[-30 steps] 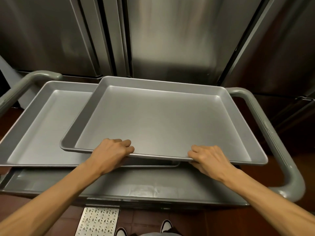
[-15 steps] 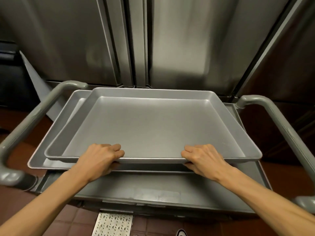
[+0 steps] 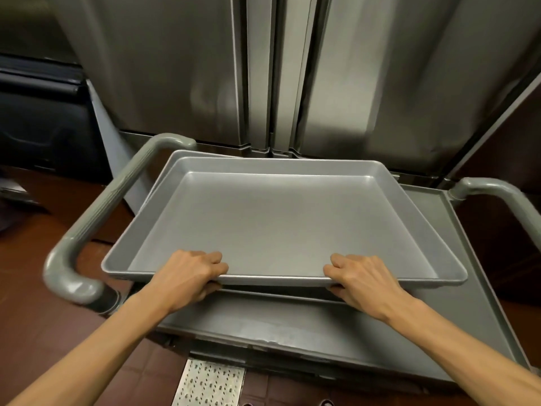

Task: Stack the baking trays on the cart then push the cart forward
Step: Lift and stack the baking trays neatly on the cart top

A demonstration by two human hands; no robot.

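Observation:
A silver baking tray (image 3: 272,227) is held by its near rim, slightly raised at the front. My left hand (image 3: 190,273) grips the rim left of centre and my right hand (image 3: 361,278) grips it right of centre. Beneath it lies a second baking tray (image 3: 172,159), almost fully covered, with only its far-left corner and a strip of near rim showing. Both trays rest over the grey cart's top shelf (image 3: 456,259).
The cart's left handle (image 3: 96,221) curves up beside the trays, and the right handle (image 3: 503,194) rises at the far right. Stainless steel fridge doors (image 3: 275,68) stand directly behind the cart. A perforated floor drain plate (image 3: 207,382) lies in the brown tile floor.
The held tray has slid left until it sits almost squarely over the lower tray. Both hands have kept their grip on the near rim.

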